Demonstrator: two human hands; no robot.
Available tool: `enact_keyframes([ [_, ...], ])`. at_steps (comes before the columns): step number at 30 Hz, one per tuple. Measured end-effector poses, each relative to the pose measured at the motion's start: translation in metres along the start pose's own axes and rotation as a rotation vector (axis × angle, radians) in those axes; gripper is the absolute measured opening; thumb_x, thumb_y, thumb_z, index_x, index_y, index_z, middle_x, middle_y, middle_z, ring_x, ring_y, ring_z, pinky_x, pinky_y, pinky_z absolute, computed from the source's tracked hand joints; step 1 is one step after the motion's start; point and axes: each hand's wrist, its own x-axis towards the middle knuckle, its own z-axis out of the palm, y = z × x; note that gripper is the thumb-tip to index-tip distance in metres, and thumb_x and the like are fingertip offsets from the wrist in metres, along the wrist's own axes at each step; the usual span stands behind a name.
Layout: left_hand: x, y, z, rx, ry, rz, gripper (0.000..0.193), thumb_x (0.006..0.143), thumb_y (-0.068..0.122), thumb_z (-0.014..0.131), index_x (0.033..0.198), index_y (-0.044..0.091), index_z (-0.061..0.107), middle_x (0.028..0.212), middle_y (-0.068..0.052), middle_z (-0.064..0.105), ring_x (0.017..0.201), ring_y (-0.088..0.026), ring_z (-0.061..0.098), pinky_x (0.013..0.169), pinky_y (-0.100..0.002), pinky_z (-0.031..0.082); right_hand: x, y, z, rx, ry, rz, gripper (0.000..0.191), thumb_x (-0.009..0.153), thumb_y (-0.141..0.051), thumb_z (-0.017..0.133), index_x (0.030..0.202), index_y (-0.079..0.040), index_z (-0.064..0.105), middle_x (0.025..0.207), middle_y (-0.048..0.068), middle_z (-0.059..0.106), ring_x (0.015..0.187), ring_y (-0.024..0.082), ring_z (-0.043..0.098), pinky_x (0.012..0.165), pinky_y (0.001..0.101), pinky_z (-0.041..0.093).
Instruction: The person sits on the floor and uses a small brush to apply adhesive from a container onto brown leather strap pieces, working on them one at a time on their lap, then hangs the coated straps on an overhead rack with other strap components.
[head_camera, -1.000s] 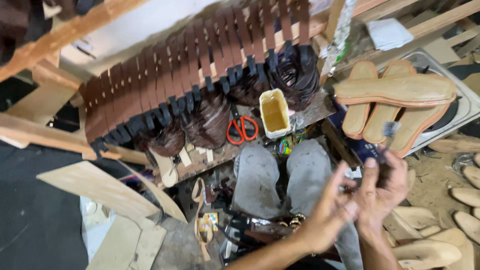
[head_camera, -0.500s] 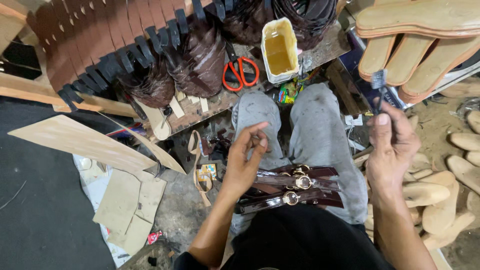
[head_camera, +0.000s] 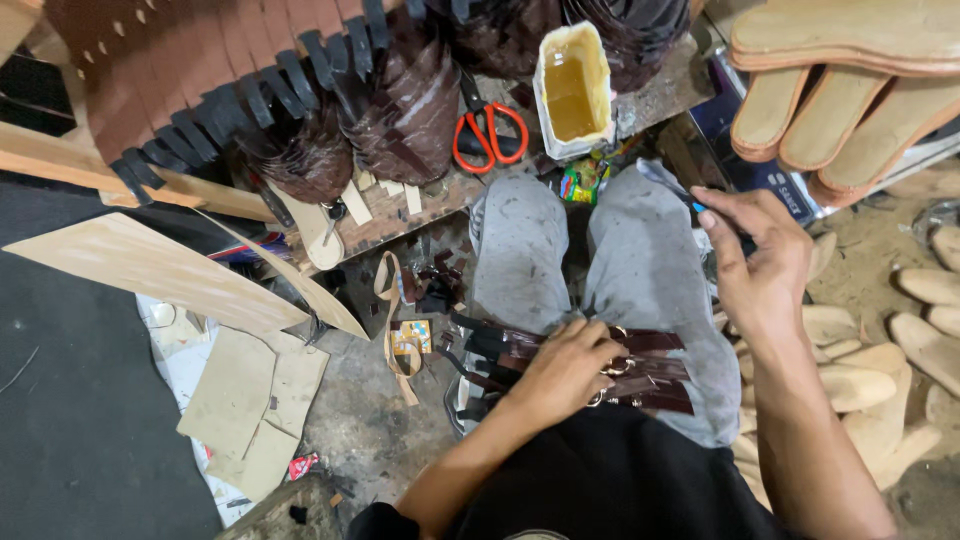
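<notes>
My left hand (head_camera: 565, 368) rests on a bundle of dark brown leather straps with metal buckles (head_camera: 650, 365) lying across my lap, fingers curled onto them. My right hand (head_camera: 757, 260) hovers above my right knee and pinches a thin tool with a blue tip (head_camera: 680, 190). My legs in grey trousers (head_camera: 520, 250) stretch toward a low workbench (head_camera: 400, 215).
Orange-handled scissors (head_camera: 487, 130) and a cut white container of yellow glue (head_camera: 570, 85) sit on the bench beside piles of dark strap pieces (head_camera: 400, 110). Tan sandal soles (head_camera: 850, 90) are stacked at the upper right, more soles (head_camera: 870, 380) on the floor at right. Cardboard sheets (head_camera: 150, 270) lie at left.
My left hand has dropped from chest height onto the straps in my lap. My right hand has come down and in toward my right knee with the tool. The view tilted downward.
</notes>
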Motion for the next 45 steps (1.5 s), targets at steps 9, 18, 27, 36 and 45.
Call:
enact_keyframes([
  [9,0.003,-0.004,-0.009,-0.108,0.109,-0.06,0.015,0.092,0.01,0.074,0.105,0.004,0.069,0.103,-0.012,0.06,0.1,-0.032,0.063,0.087,-0.042,0.052,0.083,0.0,0.046,-0.428,0.044,-0.266,0.024,0.09,-0.021,0.085,0.113,-0.018,0.083,0.107,0.012,0.064,0.09,0.032,0.068,0.075,0.0415,0.052],
  [18,-0.001,0.014,-0.039,-0.693,0.57,-0.23,0.027,0.09,-0.001,0.074,0.115,0.0,0.065,0.105,-0.005,0.067,0.094,-0.014,0.065,0.086,-0.026,0.054,0.157,0.041,0.154,-0.929,-0.171,-0.37,0.009,0.08,-0.017,0.073,0.081,-0.013,0.08,0.118,0.017,0.065,0.083,0.027,0.074,0.067,0.0383,0.057],
  [27,-0.022,-0.01,-0.053,-0.87,0.79,-0.249,0.02,0.1,-0.003,0.07,0.12,-0.007,0.066,0.107,-0.006,0.066,0.1,-0.011,0.061,0.091,-0.025,0.051,0.118,0.011,0.076,-0.739,-0.071,-0.396,0.012,0.098,-0.022,0.075,0.088,-0.016,0.08,0.098,0.011,0.066,0.072,0.025,0.069,0.06,0.0399,0.052],
  [36,0.012,-0.018,-0.059,-1.173,0.771,-0.279,0.038,0.094,-0.008,0.067,0.131,-0.004,0.062,0.109,-0.004,0.068,0.098,-0.009,0.064,0.085,-0.024,0.054,0.057,-0.028,0.016,-0.368,-0.07,-0.251,0.016,0.096,-0.017,0.081,0.111,-0.014,0.084,0.087,0.007,0.067,0.071,0.026,0.064,0.064,0.0372,0.049],
  [45,0.011,-0.003,-0.067,-1.316,0.587,-0.269,0.056,0.095,-0.005,0.064,0.15,-0.001,0.053,0.111,-0.001,0.068,0.085,-0.003,0.058,0.073,-0.02,0.048,0.008,-0.073,0.01,0.08,-0.096,-0.278,0.027,0.084,-0.001,0.081,0.111,-0.005,0.079,0.094,0.007,0.069,0.081,0.015,0.068,0.072,0.0277,0.053],
])
